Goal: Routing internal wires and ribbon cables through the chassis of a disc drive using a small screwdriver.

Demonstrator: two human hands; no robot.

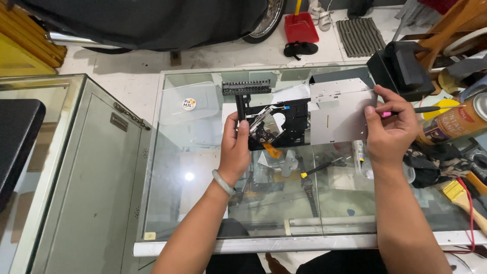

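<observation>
An opened optical disc drive is held above a glass counter (193, 177). My left hand (234, 149) grips the left edge of its black inner tray (289, 119), where the lens mechanism and an orange ribbon cable show. My right hand (388, 127) holds the right edge of the grey metal casing (337, 109) and also pinches a pink and black screwdriver (413, 110) between its fingers. The tray sits partly pulled out of the casing to the left. A pale bangle (223, 181) is on my left wrist.
A clear plastic box (190, 104) with a round sticker lies at the counter's far left. A black bit holder (247, 87) stands behind the drive. A yellow-handled screwdriver (319, 167) lies under the glass. A black device (401, 68), a can (456, 122) and clutter crowd the right side.
</observation>
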